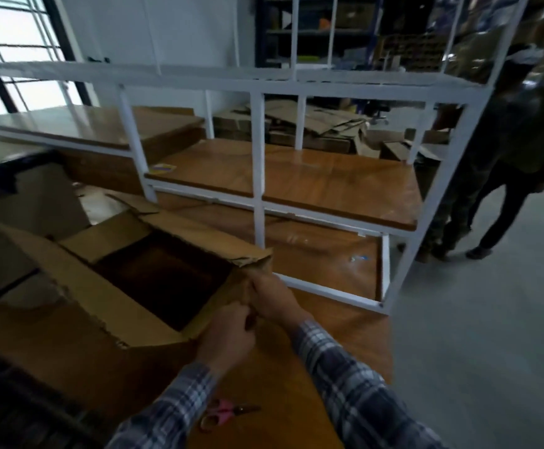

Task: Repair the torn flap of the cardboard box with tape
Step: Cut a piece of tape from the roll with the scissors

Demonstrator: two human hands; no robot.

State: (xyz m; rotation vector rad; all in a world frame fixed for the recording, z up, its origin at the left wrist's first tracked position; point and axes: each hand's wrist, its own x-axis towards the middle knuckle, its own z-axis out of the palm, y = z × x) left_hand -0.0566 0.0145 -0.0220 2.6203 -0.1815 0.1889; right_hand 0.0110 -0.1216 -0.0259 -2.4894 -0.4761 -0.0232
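An open brown cardboard box point(109, 286) lies on the wooden table, its inside dark. Its far flap point(199, 236) has a ragged, torn edge that ends at the right corner. My right hand point(274, 299) pinches the cardboard just below that torn corner. My left hand point(228, 333) is closed right beside it on the edge of the right-hand flap point(222, 299). Something small and dark sits between the fingers of both hands; I cannot tell what it is. No tape roll is visible. Pink-handled scissors point(223, 413) lie on the table near my left sleeve.
A white metal frame point(257, 176) with wooden shelves stands right behind the box. The table edge point(390, 345) drops to grey floor on the right. A person point(497, 150) stands at the far right. Flattened cardboard point(322, 121) is piled behind the frame.
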